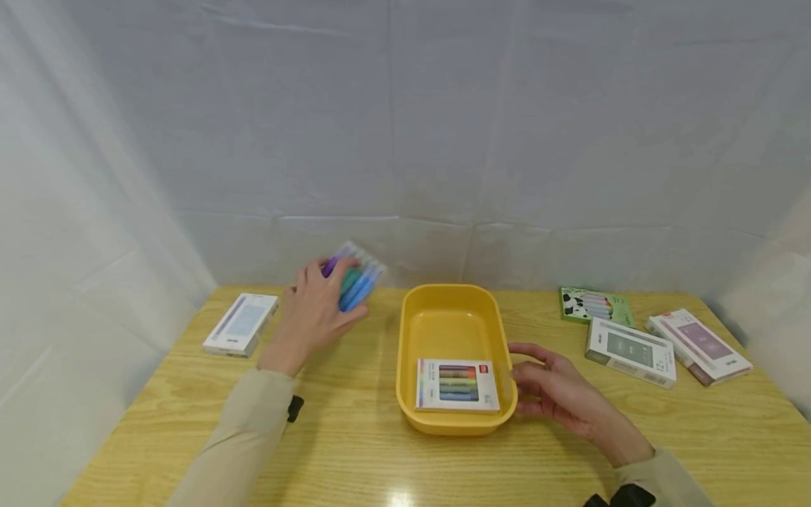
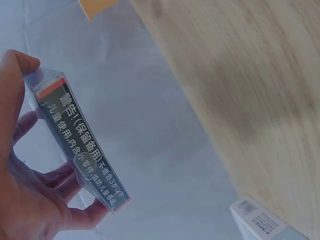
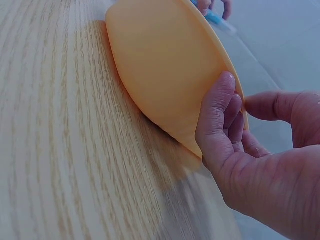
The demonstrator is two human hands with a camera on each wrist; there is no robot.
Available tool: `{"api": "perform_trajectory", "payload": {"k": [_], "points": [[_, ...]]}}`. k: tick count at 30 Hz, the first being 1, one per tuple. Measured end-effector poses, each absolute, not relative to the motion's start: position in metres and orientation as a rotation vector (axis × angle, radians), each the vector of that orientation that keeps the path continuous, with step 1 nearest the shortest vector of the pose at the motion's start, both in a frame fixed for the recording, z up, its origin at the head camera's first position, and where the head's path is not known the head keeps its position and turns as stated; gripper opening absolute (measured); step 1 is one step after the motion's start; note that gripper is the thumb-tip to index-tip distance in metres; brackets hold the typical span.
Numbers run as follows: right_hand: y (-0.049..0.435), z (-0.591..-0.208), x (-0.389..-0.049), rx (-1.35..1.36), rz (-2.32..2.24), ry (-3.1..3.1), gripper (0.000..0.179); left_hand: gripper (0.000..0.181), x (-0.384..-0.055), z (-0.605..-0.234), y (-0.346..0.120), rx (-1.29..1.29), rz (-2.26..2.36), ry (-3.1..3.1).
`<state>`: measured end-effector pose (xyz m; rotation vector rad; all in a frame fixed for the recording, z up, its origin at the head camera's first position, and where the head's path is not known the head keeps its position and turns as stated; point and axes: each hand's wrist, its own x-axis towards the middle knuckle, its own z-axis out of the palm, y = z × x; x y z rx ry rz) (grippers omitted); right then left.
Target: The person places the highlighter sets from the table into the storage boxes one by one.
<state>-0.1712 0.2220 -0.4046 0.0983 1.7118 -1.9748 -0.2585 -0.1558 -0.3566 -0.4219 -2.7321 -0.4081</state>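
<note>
Plastic pk [image 1: 361, 283] in L grip [image 1: 317, 304]

Saw plain yellow on the tray [image 1: 453, 327]; purple, green and blue in the pen pack [image 1: 358, 287], white lettering along its dark edge. Noted multicoloured stripes on a white box [image 1: 457, 385], a black-and-white panda on a green packet [image 1: 595, 306]. Found white cartons panelled pale blue [image 1: 241, 325], grey-green [image 1: 631, 352] and purple [image 1: 700, 346]. Caught yellowish wood grain across the worktop [image 1: 355, 451], beige on the sleeves [image 1: 237, 436].
</note>
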Motion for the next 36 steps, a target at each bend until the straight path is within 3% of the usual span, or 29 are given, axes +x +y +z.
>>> {"api": "perform_trajectory", "payload": {"k": [36], "points": [[0.221, -0.404, -0.176, 0.095, -1.941, 1.751, 0.068, 0.075, -0.256, -0.345, -0.098, -0.888, -0.274, -2.625]]}}
